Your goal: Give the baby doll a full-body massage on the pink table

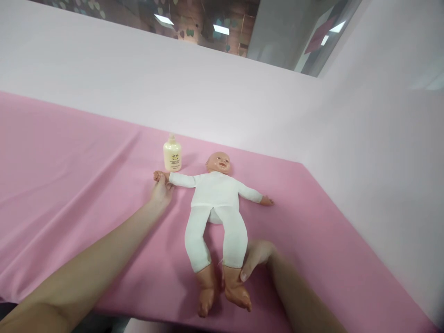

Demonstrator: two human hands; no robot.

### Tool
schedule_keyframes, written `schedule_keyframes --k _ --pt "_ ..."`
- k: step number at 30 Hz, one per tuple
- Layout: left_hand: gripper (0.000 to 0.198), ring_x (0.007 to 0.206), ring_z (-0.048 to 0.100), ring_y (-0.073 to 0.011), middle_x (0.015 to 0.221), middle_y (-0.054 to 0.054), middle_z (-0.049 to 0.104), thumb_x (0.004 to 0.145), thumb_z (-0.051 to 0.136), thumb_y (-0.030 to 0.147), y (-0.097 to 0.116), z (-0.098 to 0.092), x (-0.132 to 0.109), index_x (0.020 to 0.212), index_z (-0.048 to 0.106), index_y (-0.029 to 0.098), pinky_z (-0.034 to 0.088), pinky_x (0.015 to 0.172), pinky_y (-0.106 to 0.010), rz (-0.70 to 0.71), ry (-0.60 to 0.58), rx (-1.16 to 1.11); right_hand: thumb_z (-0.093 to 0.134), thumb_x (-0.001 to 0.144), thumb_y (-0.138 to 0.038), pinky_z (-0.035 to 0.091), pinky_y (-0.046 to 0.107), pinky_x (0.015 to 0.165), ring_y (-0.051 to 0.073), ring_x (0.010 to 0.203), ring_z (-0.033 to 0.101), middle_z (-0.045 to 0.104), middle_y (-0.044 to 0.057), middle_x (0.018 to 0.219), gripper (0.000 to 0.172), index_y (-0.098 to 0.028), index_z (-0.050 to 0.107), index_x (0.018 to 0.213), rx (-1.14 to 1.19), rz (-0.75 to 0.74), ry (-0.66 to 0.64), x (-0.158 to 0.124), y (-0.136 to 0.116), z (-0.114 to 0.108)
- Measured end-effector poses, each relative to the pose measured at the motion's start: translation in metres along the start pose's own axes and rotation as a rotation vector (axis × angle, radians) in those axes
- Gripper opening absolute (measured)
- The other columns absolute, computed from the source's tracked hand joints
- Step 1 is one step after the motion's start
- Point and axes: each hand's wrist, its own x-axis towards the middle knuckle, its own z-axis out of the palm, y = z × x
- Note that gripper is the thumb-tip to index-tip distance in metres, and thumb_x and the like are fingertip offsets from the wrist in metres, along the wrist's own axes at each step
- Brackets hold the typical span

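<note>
A baby doll (215,189) in a white cloth suit lies on its back, head toward the wall, arms spread and feet toward me. My left hand (162,192) is closed around the doll's wrist on the left side. At the lower right, my right hand (257,256) curls around the doll's lower leg, thumb at the ankle and the other fingers hidden behind the leg. The doll's other arm rests free on the cloth. Just beyond my left hand stands a cream pump bottle (172,155) with a small dark label, upright.
A pink cloth (305,231) covers the table, with long folds (79,194) on the left. White walls (132,83) meet the table at the back and right. Above is a window (208,27) showing ceiling lights and hanging decorations.
</note>
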Motion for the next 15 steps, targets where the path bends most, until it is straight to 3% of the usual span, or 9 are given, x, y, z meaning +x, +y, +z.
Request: schedule_keyframes --k 5,8,11,13,15 --pt "0.015 0.125 0.066 -0.0172 0.137 -0.006 0.066 0.107 0.052 0.038 0.0 0.001 -0.002 0.11 0.062 0.028 0.055 0.105 -0.03 -0.008 -0.008 -0.025 0.1 0.058 -0.039 0.055 0.027 0.097 0.022 0.104 0.071 0.077 0.006 0.096 0.052 -0.012 0.077 0.095 -0.025 0.007 -0.114 0.007 -0.006 -0.001" --pt "0.016 0.125 0.066 -0.0184 0.138 -0.006 0.066 0.105 0.056 0.041 0.001 0.002 -0.007 0.114 0.063 0.03 0.054 0.106 -0.032 0.061 -0.089 -0.002 0.099 0.06 -0.039 0.054 0.031 0.1 0.025 0.109 0.071 0.077 0.009 0.103 0.055 -0.012 0.076 0.102 -0.014 -0.019 -0.18 0.008 -0.003 -0.004" --pt "0.022 0.125 0.066 -0.0196 0.137 -0.006 0.067 0.1 0.063 0.041 0.004 0.006 -0.017 0.118 0.063 0.03 0.052 0.11 -0.036 0.162 -0.192 -0.004 0.094 0.062 -0.049 0.059 0.035 0.089 0.028 0.098 0.074 0.077 0.014 0.101 0.059 -0.01 0.074 0.102 0.083 -0.107 -0.231 0.004 0.012 -0.011" --pt "0.025 0.127 0.065 -0.0207 0.136 -0.007 0.068 0.097 0.068 0.04 0.006 0.01 -0.028 0.119 0.065 0.028 0.05 0.113 -0.038 0.233 -0.243 0.008 0.091 0.057 -0.061 0.06 0.037 0.08 0.027 0.086 0.075 0.076 0.015 0.092 0.062 -0.012 0.072 0.09 0.134 -0.175 -0.201 -0.001 0.025 -0.019" --pt "0.027 0.129 0.063 -0.0228 0.133 -0.007 0.069 0.092 0.073 0.037 0.009 0.013 -0.04 0.115 0.068 0.025 0.047 0.115 -0.04 0.314 -0.301 0.091 0.085 0.058 -0.071 0.06 0.038 0.074 0.024 0.074 0.072 0.072 0.01 0.077 0.06 -0.016 0.066 0.075 0.148 -0.212 -0.083 -0.005 0.033 -0.027"
